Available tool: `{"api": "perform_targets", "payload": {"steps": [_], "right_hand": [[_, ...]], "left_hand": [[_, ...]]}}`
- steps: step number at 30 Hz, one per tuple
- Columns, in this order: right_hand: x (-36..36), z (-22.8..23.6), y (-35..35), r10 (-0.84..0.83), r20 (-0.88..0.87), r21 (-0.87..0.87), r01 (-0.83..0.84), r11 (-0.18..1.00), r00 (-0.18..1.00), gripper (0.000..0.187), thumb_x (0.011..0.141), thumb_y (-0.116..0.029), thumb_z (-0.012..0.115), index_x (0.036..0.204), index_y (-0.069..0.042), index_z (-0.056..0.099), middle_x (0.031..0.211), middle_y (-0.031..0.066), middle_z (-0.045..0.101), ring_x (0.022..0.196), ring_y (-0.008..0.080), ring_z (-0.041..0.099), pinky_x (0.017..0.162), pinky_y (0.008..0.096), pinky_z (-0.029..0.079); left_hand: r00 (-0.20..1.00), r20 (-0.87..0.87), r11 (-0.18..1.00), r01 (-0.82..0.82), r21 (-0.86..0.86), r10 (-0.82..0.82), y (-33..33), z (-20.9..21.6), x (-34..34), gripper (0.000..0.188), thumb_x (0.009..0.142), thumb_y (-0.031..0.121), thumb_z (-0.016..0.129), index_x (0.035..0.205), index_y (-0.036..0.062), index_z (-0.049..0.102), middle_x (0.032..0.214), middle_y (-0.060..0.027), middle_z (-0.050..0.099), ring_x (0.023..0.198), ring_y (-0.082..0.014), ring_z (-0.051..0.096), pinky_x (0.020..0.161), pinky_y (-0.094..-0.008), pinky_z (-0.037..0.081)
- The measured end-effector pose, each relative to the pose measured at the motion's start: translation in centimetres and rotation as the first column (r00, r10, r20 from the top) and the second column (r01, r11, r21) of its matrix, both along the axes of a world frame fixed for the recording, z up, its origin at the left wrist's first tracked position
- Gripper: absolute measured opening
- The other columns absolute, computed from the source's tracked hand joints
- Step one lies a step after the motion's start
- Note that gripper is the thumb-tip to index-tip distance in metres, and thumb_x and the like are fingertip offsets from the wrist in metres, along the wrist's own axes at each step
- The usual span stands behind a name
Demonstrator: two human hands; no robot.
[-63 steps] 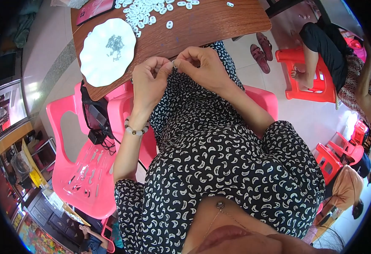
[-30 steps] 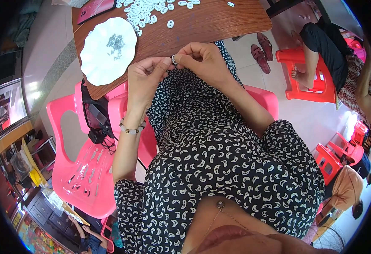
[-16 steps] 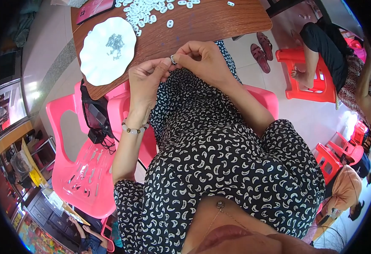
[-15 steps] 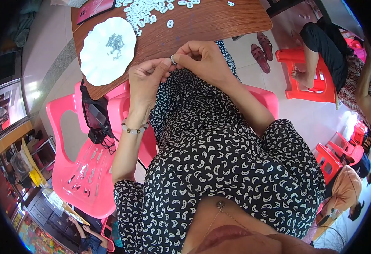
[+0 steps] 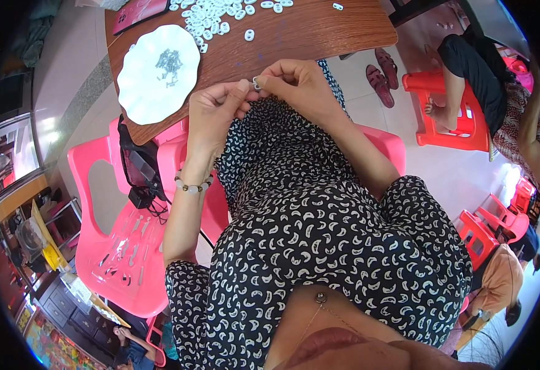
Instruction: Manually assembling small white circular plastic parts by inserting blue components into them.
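Both hands meet just beyond my lap, near the table's front edge. Between thumb and finger, my right hand (image 5: 301,89) pinches a small white two-hole piece (image 5: 256,83). My left hand (image 5: 217,108) is closed in a pinch right beside that piece; what its fingertips hold, if anything, is too small to make out. On the table to the left, a white wavy-rimmed plate (image 5: 137,92) carries a heap of tiny grey metal pieces (image 5: 169,63). Many similar white two-hole pieces (image 5: 211,18) lie loose in a pile beyond the plate.
The brown wooden table (image 5: 325,31) also bears a pink phone-like object (image 5: 139,15). A pink chair (image 5: 122,259) with a black bag (image 5: 139,161) and cables stands at my left. Sandals (image 5: 381,77) lie on the floor; another person sits near a red stool (image 5: 449,117) at the right.
My fingertips have shifted slightly, and the white two-hole piece has turned so more of it shows. Both hands stay close together in nearly the same place.
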State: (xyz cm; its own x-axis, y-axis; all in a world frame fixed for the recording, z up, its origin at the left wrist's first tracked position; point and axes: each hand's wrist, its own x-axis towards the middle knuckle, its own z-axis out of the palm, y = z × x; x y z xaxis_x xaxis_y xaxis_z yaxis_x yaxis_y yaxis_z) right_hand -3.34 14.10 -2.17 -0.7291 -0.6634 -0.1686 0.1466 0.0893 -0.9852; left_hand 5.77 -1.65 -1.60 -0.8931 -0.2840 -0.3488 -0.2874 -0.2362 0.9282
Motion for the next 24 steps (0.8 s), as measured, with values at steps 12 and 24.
{"api": "perform_targets", "payload": {"steps": [12,24], "right_hand": [[-0.27,-0.33,-0.11,-0.033,-0.022,-0.048,0.032,0.998,0.999,0.018,0.088,-0.017,0.064,0.088,0.001,0.066,0.076,0.0019,0.066,0.068,0.0029,0.057,0.059,0.0165,0.043],[-0.04,-0.44,-0.26,-0.036,-0.067,-0.056,0.032,0.998,0.997,0.017,0.087,-0.015,0.064,0.088,0.001,0.066,0.075,0.0014,0.067,0.067,0.0025,0.058,0.059,0.0162,0.044]], "left_hand": [[0.999,0.054,0.997,-0.007,0.075,0.003,-0.59,0.82,0.10,0.031,0.092,0.027,0.062,0.097,-0.0025,0.069,0.083,-0.0080,0.069,0.063,-0.0058,0.056,0.059,-0.0186,0.046],[0.998,0.020,0.995,-0.053,0.090,0.051,-0.32,0.20,-0.02,0.018,0.087,0.017,0.069,0.091,-0.0005,0.070,0.079,-0.0056,0.069,0.062,-0.0050,0.056,0.057,-0.0169,0.044]]}}
